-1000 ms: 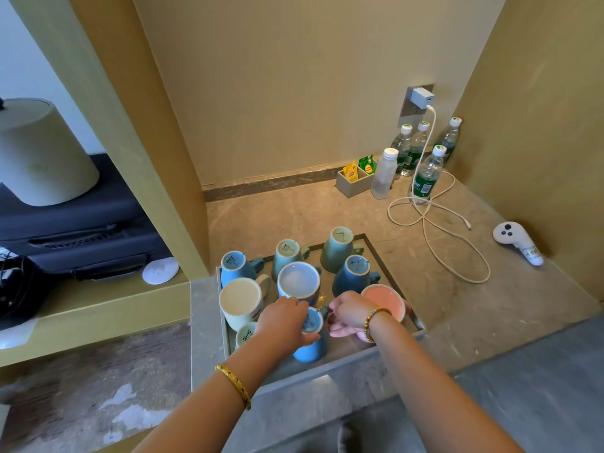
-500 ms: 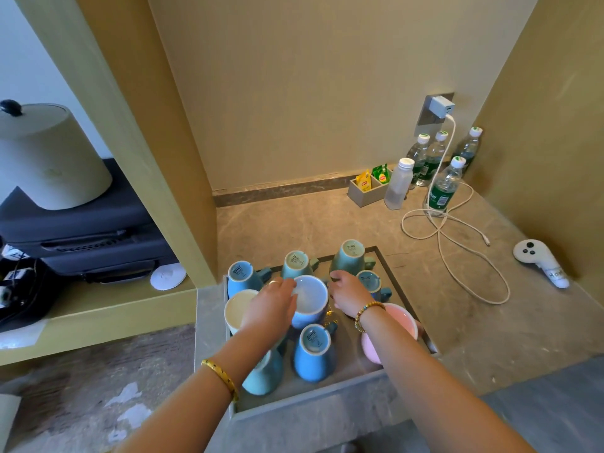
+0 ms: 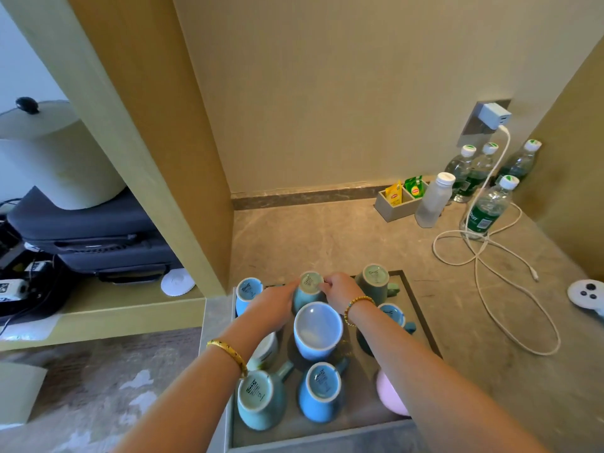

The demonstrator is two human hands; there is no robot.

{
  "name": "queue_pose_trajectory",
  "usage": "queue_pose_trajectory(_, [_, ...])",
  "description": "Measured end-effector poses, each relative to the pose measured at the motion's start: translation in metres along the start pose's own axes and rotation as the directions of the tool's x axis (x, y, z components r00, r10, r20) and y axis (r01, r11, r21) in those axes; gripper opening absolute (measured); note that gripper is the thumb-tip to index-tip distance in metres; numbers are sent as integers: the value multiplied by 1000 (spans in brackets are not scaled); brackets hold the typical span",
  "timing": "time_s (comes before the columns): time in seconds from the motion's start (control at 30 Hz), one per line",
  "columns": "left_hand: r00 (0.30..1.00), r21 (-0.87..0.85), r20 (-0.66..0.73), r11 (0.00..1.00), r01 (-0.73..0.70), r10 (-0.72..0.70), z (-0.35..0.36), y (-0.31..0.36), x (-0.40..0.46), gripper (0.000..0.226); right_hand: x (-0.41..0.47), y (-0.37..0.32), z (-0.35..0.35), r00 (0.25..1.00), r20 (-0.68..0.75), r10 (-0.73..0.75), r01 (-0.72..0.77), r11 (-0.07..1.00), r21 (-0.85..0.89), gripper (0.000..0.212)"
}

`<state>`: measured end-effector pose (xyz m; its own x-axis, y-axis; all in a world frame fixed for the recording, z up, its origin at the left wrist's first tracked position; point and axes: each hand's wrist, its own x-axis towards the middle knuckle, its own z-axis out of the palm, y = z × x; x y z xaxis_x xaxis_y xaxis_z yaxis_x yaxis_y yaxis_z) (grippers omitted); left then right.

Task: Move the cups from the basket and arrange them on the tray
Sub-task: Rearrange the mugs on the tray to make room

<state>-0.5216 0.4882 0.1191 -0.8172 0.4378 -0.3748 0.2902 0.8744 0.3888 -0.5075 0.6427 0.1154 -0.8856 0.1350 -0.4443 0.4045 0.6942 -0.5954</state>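
A dark square tray [image 3: 421, 308] on the stone counter holds several mugs. Most stand upside down: a blue one [image 3: 249, 292] at the far left, a grey-green one [image 3: 376, 281] at the far right, a teal one [image 3: 260, 398] and a blue one [image 3: 320, 390] at the front. A light blue mug [image 3: 317, 330] stands upright in the middle. My left hand [image 3: 274, 305] and my right hand [image 3: 340, 291] both grip an upturned teal mug [image 3: 309, 286] at the tray's far middle. My arms hide parts of a cream mug [image 3: 266, 349], a pink one [image 3: 390, 398] and a blue one [image 3: 392, 313].
Several water bottles [image 3: 483, 210], a white bottle [image 3: 433, 201] and a tea-bag box [image 3: 397, 202] stand at the back right. A white cable [image 3: 490, 266] loops over the counter. A white controller [image 3: 586, 294] lies at the right edge. A wooden partition [image 3: 157, 142] rises left of the tray.
Both hands have moved from the front and middle mugs to the far row and closed on the upturned teal mug. The camera has come closer.
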Motion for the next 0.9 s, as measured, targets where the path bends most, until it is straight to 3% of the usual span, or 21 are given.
queue_pose_trajectory(0.17, [999,173,34,985,7,-13,11,8,2,65,9,5,4,995,-54,-81,82,997,8,25])
queue_pose_trajectory(0.27, [999,-8,-42,1000,10,-10,13,11,-5,55,9,10,5,995,-48,-92,95,994,56,25])
queue_pose_trajectory(0.33, [995,-9,-96,1000,0,-1,9,15,-8,47,4,13,4,991,-72,-110,115,991,74,27])
queue_pose_trajectory(0.4, [981,47,-192,999,-6,15,3,19,-6,40,-2,17,0,969,-218,-119,146,983,114,29])
queue_pose_trajectory(0.5, [955,32,-289,997,-66,73,-2,31,-1,35,-12,33,-13,869,-485,-92,208,960,189,29])
queue_pose_trajectory(0.63, [944,18,-290,987,-162,160,2,59,11,41,-17,64,-37,802,-597,17,132,970,205,29])
queue_pose_trajectory(0.7, [957,36,-239,986,-162,166,7,74,22,47,-14,79,-48,844,-533,63,44,982,185,33])
queue_pose_trajectory(0.8, [986,57,-101,990,-128,133,17,93,39,59,-8,93,-61,957,-273,94,-71,993,94,39])
queue_pose_trajectory(0.9, [992,56,-9,991,-123,124,28,106,50,66,-4,99,-63,997,-60,41,-38,998,51,37])
